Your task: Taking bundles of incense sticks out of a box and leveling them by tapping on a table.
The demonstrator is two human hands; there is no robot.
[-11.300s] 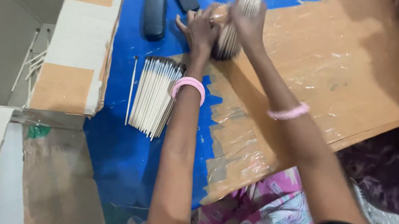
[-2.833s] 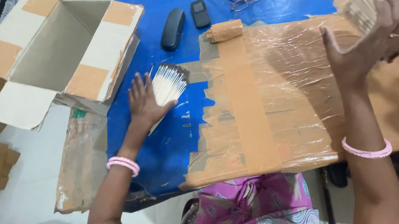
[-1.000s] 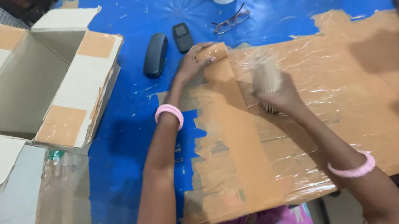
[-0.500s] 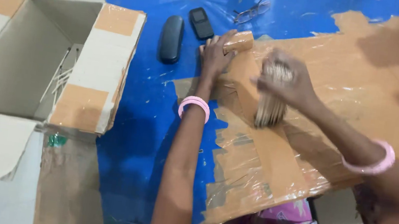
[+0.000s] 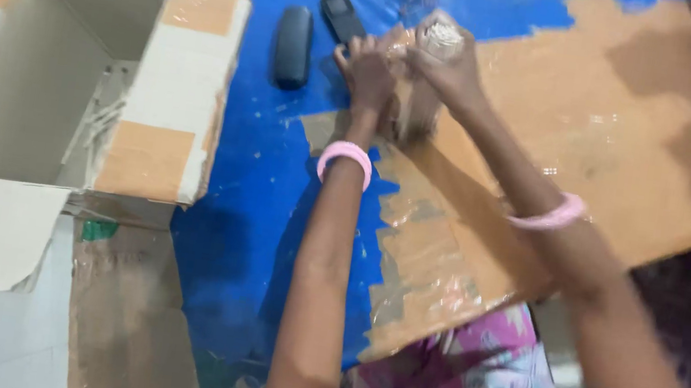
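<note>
Blue tarp surface (image 5: 254, 209) is carrying a tape-covered brown cardboard sheet (image 5: 602, 139); pale thin-stick bundle (image 5: 425, 80) is standing upright on its left edge. Right hand (image 5: 450, 64) is wrapping fingers around bundle top, left hand (image 5: 369, 65) is pressing closed fingers against its side. Black oblong case (image 5: 293, 45), dark phone (image 5: 341, 16), open cardboard box (image 5: 67, 77) are lying left

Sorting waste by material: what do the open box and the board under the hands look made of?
Box: likely matte cardboard, with folded flaps and brown tape patches. Board: brown cardboard seemingly under clear plastic film or tape, judging by its glossy wrinkles.
</note>
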